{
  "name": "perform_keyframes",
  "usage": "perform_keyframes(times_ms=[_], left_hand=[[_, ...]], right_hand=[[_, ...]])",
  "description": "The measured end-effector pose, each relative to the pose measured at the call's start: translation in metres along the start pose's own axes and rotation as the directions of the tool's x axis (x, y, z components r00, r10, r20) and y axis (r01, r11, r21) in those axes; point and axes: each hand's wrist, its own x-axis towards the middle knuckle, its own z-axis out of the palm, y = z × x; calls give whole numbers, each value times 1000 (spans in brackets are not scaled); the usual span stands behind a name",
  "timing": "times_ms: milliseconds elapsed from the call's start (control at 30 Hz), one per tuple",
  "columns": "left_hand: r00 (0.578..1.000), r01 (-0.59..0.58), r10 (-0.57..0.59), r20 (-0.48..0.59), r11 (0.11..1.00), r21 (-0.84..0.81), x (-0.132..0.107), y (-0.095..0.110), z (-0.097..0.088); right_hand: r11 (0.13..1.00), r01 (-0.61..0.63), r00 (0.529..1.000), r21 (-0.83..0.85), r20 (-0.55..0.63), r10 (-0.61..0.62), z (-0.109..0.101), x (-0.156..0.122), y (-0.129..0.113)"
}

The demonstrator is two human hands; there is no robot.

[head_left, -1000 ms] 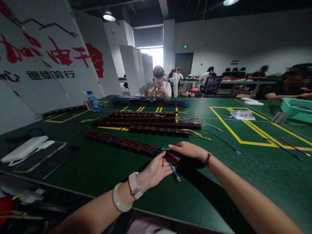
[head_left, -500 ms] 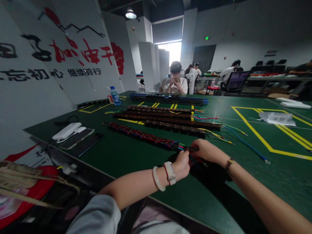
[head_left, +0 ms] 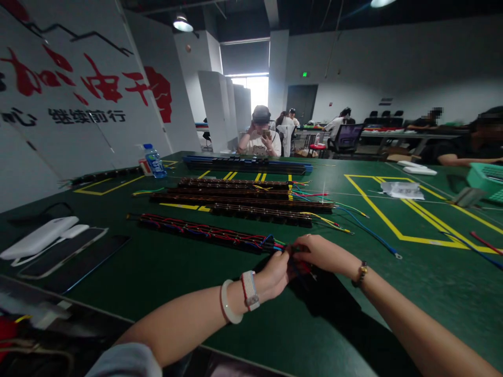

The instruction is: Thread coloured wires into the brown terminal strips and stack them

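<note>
A long wiring harness (head_left: pixel 204 230) with red, blue and black wires lies on the green table in front of me. At its right end my left hand (head_left: pixel 277 272) is closed with the fingers pinched around the wires. My right hand (head_left: pixel 314 252) meets it there, its fingers also closed on the wire ends. Loose red and blue wire ends (head_left: pixel 304 268) hang below the two hands. The fingertips partly hide what they grip. Behind lie several similar dark harnesses (head_left: pixel 243 201) with yellow, green and blue leads; one blue lead ends in a ring terminal (head_left: pixel 398 256).
A power bank (head_left: pixel 39 236) and phones (head_left: pixel 88 262) lie at the left. A water bottle (head_left: pixel 154 161) stands at the back left. Blue-black strips (head_left: pixel 247 163) lie before a seated person (head_left: pixel 259 133). To the right are a plastic packet (head_left: pixel 403 190) and a green basket (head_left: pixel 487 180).
The view has turned to the right, so the table things sit further left and a green basket and another person show at the right. Both hands stay together at the harness end.
</note>
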Motion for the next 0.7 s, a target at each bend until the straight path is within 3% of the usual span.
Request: perform_keyframes(times_ms=[67, 167, 267, 467, 700], left_hand=[[1000, 18, -18, 3, 1000, 13, -3, 1, -2], [999, 44, -43, -18, 997, 59, -7, 3, -2], [998, 69, -69, -10, 991, 119, -11, 5, 1], [993, 115, -112, -25, 985, 131, -14, 8, 0], [989, 143, -138, -45, 977, 160, -11, 8, -4]], right_hand=[[992, -39, 997, 117, 69, 31, -6, 3, 11], [986, -86, 990, 146, 123, 68, -10, 8, 27], [991, -83, 994, 100, 73, 76, -9, 12, 38], [969, -175, 952, -176, -283, 121, -2, 19, 48], [837, -105, 944, -538, -319, -86, 19, 35, 49]])
